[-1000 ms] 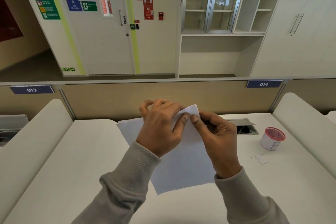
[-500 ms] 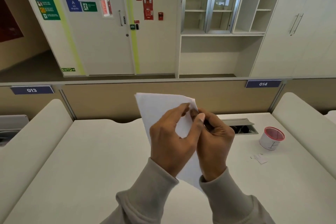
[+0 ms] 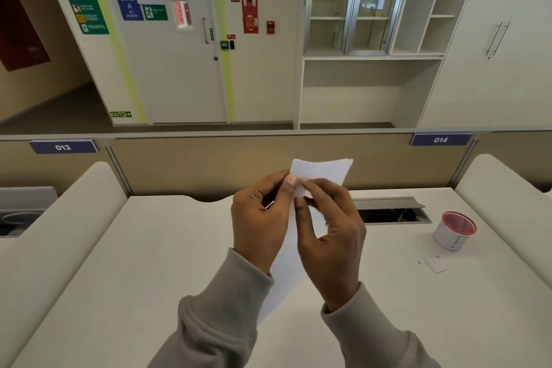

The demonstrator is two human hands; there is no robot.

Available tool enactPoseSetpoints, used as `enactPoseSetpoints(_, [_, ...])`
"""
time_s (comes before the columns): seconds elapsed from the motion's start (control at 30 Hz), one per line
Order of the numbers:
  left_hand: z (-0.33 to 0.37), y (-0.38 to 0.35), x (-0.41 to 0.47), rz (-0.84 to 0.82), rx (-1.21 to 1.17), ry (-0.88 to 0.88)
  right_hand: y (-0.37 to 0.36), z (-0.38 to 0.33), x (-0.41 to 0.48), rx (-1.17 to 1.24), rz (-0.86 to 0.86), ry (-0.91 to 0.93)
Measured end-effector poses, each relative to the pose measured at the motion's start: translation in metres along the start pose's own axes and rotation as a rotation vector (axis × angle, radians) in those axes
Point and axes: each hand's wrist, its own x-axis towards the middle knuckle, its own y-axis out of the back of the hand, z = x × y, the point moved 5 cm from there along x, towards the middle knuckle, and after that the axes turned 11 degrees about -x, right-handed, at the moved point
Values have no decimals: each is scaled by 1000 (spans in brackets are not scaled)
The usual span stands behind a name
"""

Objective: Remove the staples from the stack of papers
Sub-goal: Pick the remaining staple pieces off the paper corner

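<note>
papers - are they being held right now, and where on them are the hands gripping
Yes. Both hands pinch the stack of papers near its upper end: left hand and right hand, thumbs close together. The sheets hang between them, off the desk.

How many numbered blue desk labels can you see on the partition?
2: label 013 at the partition's left end, label 014 towards its right end. Others may lie outside the view.

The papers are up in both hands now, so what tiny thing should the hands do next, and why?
Probably pick at the top corner with the right hand's fingertips to work the staple loose. Both hands pinch the papers near that corner, the left hand steadying them above the desk. The staple itself is too small to see, so this is a guess.
</note>
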Motion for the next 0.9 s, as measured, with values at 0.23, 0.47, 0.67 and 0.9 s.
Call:
enactPoseSetpoints(0.23, [-1,10,8,-115,-41,12,12,13,50,-311,-214,80])
enactPoseSetpoints(0.47, [-3,16,15,-182,-41,28,7,15,65,-96,-514,51])
enactPoseSetpoints(0.67, [-3,18,21,-264,34,39,5,13,68,-52,-589,69])
enactPoseSetpoints(0.9, [1,19,22,-294,-13,20,0,9,72,-38,-635,74])
